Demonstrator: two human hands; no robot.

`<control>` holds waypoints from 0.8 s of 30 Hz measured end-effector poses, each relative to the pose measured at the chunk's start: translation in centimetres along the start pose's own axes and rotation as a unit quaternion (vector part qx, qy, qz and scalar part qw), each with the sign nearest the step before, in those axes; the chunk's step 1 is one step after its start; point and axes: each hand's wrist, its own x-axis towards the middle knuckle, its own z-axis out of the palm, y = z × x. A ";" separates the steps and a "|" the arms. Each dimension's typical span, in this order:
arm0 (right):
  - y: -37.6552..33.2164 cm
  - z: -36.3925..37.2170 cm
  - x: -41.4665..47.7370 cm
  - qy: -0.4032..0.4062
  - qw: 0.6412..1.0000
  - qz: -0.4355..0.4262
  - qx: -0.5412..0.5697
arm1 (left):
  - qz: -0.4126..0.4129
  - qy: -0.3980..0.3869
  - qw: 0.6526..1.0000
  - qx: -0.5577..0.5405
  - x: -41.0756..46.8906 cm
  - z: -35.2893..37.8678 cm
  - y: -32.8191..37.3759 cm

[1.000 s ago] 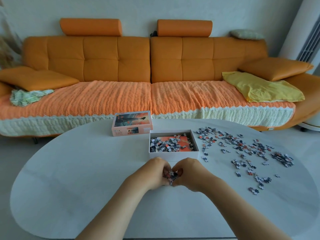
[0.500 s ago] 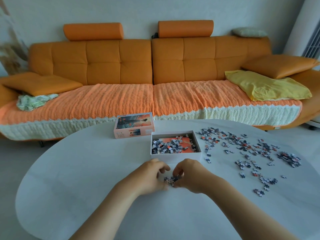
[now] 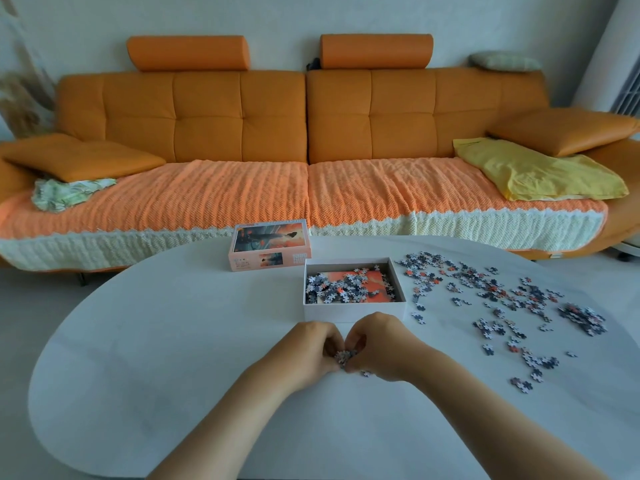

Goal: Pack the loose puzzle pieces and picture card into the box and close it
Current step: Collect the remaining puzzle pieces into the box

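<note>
The open white box point(image 3: 353, 310) stands mid-table with the orange picture card point(image 3: 372, 281) and several pieces inside. Its lid point(image 3: 269, 249) lies behind it to the left, picture side up. Loose puzzle pieces point(image 3: 498, 296) are scattered over the table to the right of the box. Just in front of the box, my left hand point(image 3: 308, 349) and my right hand point(image 3: 379, 346) meet with curled fingers around a small clump of pieces point(image 3: 343, 356). One stray piece point(image 3: 366, 373) lies under my right hand.
The white oval table point(image 3: 156, 358) carries everything. Behind it runs an orange sofa point(image 3: 304, 133) with a knitted cover, cushions and a yellow cloth point(image 3: 533, 171). A white appliance point(image 3: 616, 53) stands at the far right.
My hands, spread slightly half a second ago, have drawn together again and gathered the small clump of pieces between the fingers. The view shifted a little.
</note>
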 end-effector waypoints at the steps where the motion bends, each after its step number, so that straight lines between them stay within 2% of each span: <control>1: -0.1 -0.1 -0.1 -0.001 1.000 0.000 0.000 | -0.003 -0.003 1.000 -0.005 0.0 0.0 0.0; 9: -0.3 -0.6 0.8 0.036 0.997 0.007 0.061 | -0.042 0.008 0.994 -0.097 1.0 -1.2 0.0; 15: -1.3 -3.7 2.6 0.144 0.985 -0.027 0.088 | -0.028 0.090 0.976 -0.195 3.7 -3.5 0.3; 19: -1.2 -4.7 4.5 0.236 0.964 -0.038 0.117 | 0.000 0.177 0.971 -0.159 5.9 -4.3 1.0; 24: -0.5 -4.4 4.7 0.172 0.983 -0.041 0.042 | 0.020 0.174 0.983 -0.047 6.6 -3.3 0.4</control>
